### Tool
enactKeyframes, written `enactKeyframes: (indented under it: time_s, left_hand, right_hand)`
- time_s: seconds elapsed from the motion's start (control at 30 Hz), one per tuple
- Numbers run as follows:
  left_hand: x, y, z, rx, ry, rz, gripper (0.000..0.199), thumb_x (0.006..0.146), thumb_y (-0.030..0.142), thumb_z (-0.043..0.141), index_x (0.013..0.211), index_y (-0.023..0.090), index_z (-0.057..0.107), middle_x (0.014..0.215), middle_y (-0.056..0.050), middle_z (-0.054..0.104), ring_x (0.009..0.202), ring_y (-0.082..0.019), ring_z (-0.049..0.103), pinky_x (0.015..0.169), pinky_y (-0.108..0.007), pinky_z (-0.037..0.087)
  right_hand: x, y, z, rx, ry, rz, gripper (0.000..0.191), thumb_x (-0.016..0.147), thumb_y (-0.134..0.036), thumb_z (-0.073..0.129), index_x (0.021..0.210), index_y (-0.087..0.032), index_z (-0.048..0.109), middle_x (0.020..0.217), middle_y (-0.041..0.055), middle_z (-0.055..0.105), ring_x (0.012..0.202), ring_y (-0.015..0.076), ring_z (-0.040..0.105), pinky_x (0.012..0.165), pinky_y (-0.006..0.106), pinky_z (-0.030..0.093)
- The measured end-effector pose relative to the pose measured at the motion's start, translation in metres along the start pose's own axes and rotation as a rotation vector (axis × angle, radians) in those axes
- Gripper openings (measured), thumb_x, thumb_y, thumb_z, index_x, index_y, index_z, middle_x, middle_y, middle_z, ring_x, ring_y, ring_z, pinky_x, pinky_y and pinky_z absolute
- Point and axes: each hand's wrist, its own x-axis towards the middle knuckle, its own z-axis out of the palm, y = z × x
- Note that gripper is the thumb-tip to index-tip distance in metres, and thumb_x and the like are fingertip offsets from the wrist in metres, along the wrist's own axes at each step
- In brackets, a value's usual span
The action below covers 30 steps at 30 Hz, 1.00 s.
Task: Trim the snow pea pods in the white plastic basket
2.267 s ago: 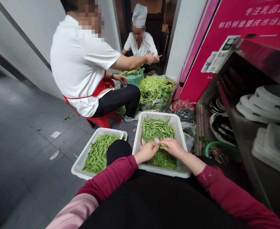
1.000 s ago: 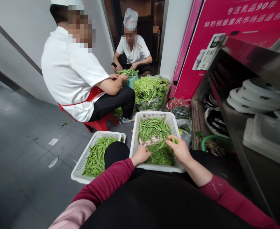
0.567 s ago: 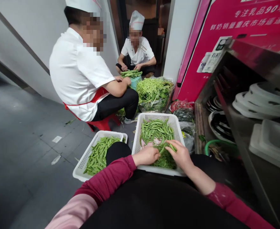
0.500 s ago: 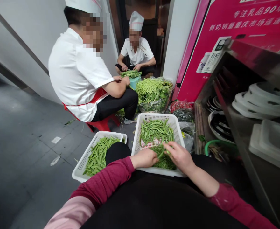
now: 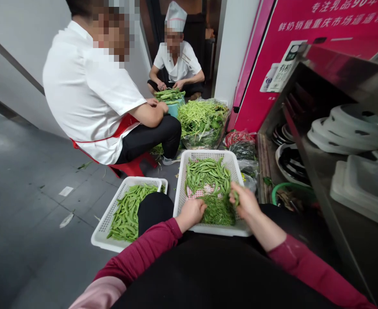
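My right hand [image 5: 245, 201] is closed on green pea pods [image 5: 236, 198] over the right side of a white perforated basket [image 5: 214, 231]. Opposite it, my left hand [image 5: 192, 213] has its fingers pinched together above the basket's left edge; whatever they hold is hidden. Between the hands lies a heap of thin green trimmings [image 5: 219, 211]. Loose pea pods [image 5: 207, 174] fill the far part of this basket, with a red-and-white patterned patch of its bottom showing. A second white basket [image 5: 99, 228] to the left contains many more pods [image 5: 127, 214], partly covered by my knee.
One co-worker [image 5: 89, 86] sits on a red stool [image 5: 134, 166] at left; another [image 5: 178, 60] crouches behind a blue-green container [image 5: 175, 110]. Leafy greens [image 5: 202, 118] stand beyond my basket. Metal shelving [image 5: 321, 180] with white trays and a green basin [image 5: 292, 189] are close on the right.
My hands have moved apart; the pod stretched between them is no longer there. My right hand now has pods tucked in its fingers. The view has shifted slightly.
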Motion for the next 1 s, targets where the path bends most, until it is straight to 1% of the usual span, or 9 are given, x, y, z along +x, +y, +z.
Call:
enactKeyframes:
  time_s: [0.07, 0.1, 0.17, 0.23, 0.3, 0.4, 0.63, 0.83, 1.0]
  left_hand:
    - [0.000, -0.009, 0.004, 0.114, -0.121, -0.016, 0.019, 0.078, 0.024, 0.046, 0.084, 0.015, 0.061, 0.086, -0.009, 0.057, 0.076, -0.017, 0.055, 0.071, -0.027, 0.042]
    - [0.000, -0.013, 0.005, 0.143, -0.152, -0.001, 0.023, 0.075, 0.021, 0.049, 0.094, 0.017, 0.060, 0.096, -0.010, 0.054, 0.081, -0.018, 0.055, 0.073, -0.027, 0.042]
    - [0.000, -0.015, 0.005, 0.159, -0.172, 0.056, 0.040, 0.070, 0.019, 0.054, 0.110, 0.021, 0.053, 0.110, -0.010, 0.047, 0.090, -0.018, 0.053, 0.078, -0.026, 0.042]
    - [0.000, -0.013, 0.004, 0.159, -0.176, 0.081, 0.042, 0.071, 0.022, 0.053, 0.113, 0.022, 0.051, 0.108, -0.009, 0.048, 0.091, -0.019, 0.053, 0.079, -0.027, 0.042]
    - [0.000, -0.011, 0.003, 0.162, -0.211, 0.090, 0.032, 0.074, 0.027, 0.049, 0.106, 0.022, 0.056, 0.099, -0.008, 0.053, 0.087, -0.020, 0.055, 0.076, -0.029, 0.044]
    - [-0.001, -0.012, 0.005, 0.171, -0.267, 0.146, 0.025, 0.075, 0.029, 0.048, 0.094, 0.021, 0.062, 0.090, -0.009, 0.058, 0.081, -0.022, 0.057, 0.072, -0.030, 0.045]
    - [0.001, -0.012, 0.001, -0.019, -0.154, 0.142, 0.023, 0.079, 0.024, 0.042, 0.083, 0.018, 0.064, 0.081, -0.007, 0.063, 0.078, -0.018, 0.058, 0.074, -0.027, 0.042]
    - [0.014, 0.013, -0.012, -0.235, 0.029, 0.159, 0.036, 0.081, 0.026, 0.042, 0.115, 0.017, 0.049, 0.083, -0.004, 0.062, 0.078, -0.016, 0.056, 0.074, -0.026, 0.041]
    - [0.009, 0.025, -0.021, -0.203, 0.004, 0.329, 0.023, 0.083, 0.024, 0.041, 0.097, 0.016, 0.057, 0.089, -0.006, 0.060, 0.083, -0.016, 0.054, 0.076, -0.025, 0.040]
  right_hand:
    - [0.032, -0.013, -0.018, -0.281, 0.179, -0.178, 0.026, 0.069, -0.046, 0.055, 0.070, -0.020, 0.049, 0.051, -0.0041, 0.047, 0.046, 0.0119, 0.045, 0.044, 0.023, 0.034]
    - [0.046, -0.018, -0.024, -0.526, 0.182, -0.263, 0.021, 0.068, -0.041, 0.057, 0.072, -0.020, 0.052, 0.053, -0.0025, 0.051, 0.049, 0.0136, 0.049, 0.047, 0.025, 0.036]
    - [0.064, -0.018, -0.026, -1.038, 0.031, -0.392, 0.009, 0.067, -0.026, 0.059, 0.074, -0.019, 0.057, 0.057, 0.0014, 0.056, 0.055, 0.0169, 0.054, 0.053, 0.028, 0.038]
    - [0.068, -0.008, -0.018, -1.368, -0.206, -0.455, 0.007, 0.067, -0.012, 0.056, 0.068, -0.017, 0.061, 0.061, 0.0062, 0.060, 0.059, 0.0197, 0.058, 0.056, 0.030, 0.039]
    - [0.065, 0.006, -0.006, -1.475, -0.354, -0.482, 0.017, 0.067, -0.003, 0.052, 0.058, -0.014, 0.061, 0.065, 0.0108, 0.062, 0.062, 0.0218, 0.060, 0.058, 0.032, 0.039]
    - [0.062, 0.020, 0.003, -1.475, -0.431, -0.511, 0.022, 0.065, 0.002, 0.050, 0.052, -0.013, 0.061, 0.070, 0.0139, 0.063, 0.066, 0.0231, 0.061, 0.059, 0.032, 0.040]
    - [0.073, 0.007, -0.015, -1.338, -0.532, -0.497, 0.009, 0.063, -0.016, 0.063, 0.070, -0.020, 0.067, 0.077, 0.0046, 0.064, 0.071, 0.0179, 0.059, 0.061, 0.025, 0.041]
    - [0.028, -0.012, -0.023, -0.414, -0.704, 0.096, 0.026, 0.070, -0.029, 0.056, 0.091, -0.015, 0.060, 0.042, -0.0069, 0.044, 0.036, 0.0075, 0.035, 0.039, 0.020, 0.026]
    - [0.002, -0.017, -0.025, 0.096, -0.792, 0.337, 0.022, 0.066, -0.023, 0.061, 0.086, -0.015, 0.058, 0.043, -0.0074, 0.040, 0.037, 0.0051, 0.030, 0.038, 0.018, 0.020]
